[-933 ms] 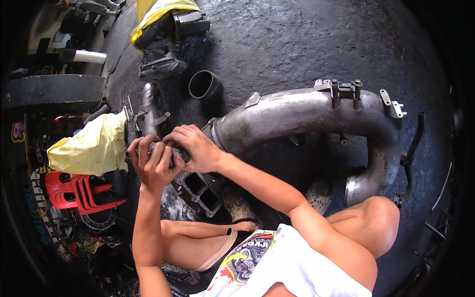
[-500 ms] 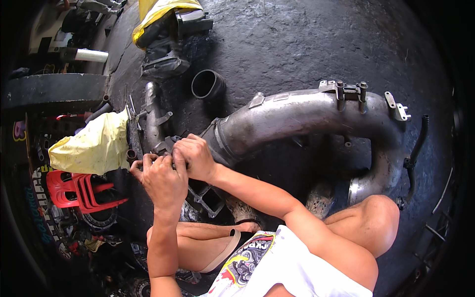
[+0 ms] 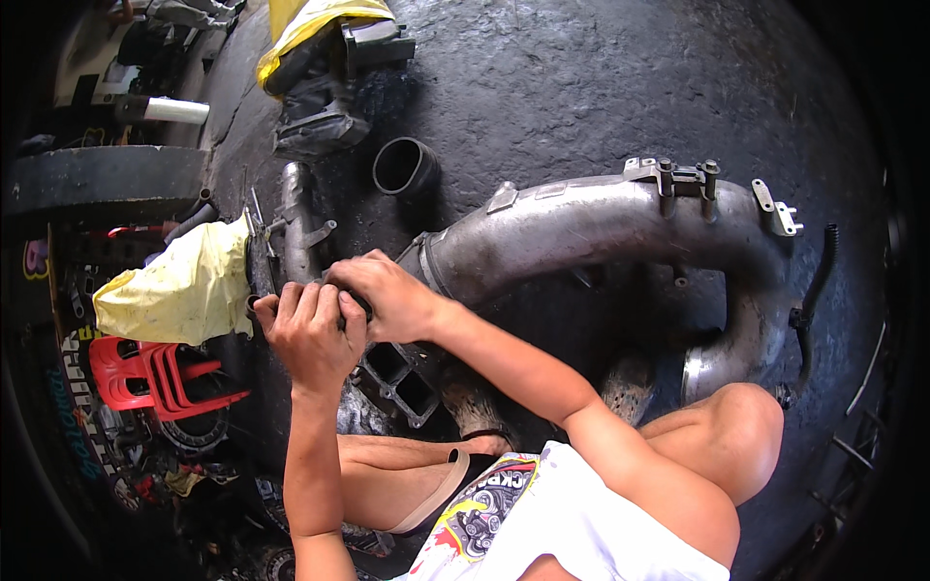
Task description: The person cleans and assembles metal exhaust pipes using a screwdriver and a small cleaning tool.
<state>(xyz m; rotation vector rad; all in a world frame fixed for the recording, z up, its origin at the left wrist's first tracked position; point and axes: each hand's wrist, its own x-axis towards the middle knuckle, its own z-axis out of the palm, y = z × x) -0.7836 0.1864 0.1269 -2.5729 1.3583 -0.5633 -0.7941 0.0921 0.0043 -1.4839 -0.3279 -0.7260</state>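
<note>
My left hand (image 3: 315, 334) has its fingers curled over, with the thumb toward my right hand. Close against it, my right hand (image 3: 386, 296) is bent with its fingers curled too. Between the hands shows a bit of a small dark piece (image 3: 359, 304); the fingers hide most of it, so its kind is unclear. Just below them lies a metal part with square openings (image 3: 415, 395). Beyond the hands lies a grey metal pipe (image 3: 298, 218) with a side bracket. To the right, a large curved metal pipe (image 3: 591, 218) reaches from near my right hand toward my knee.
A short black rubber sleeve (image 3: 407, 167) stands on the dark floor (image 3: 581, 77). Farther off sits a machine part under a yellow cover (image 3: 325, 29). On the left are a pale yellow bag (image 3: 179, 286) and red plastic stools (image 3: 160, 376). A black hose (image 3: 821, 290) lies right.
My right hand has shifted slightly up and right, its wrist lifting. My left hand has turned a little, its fingers more curled. The square-holed part shows more fully.
</note>
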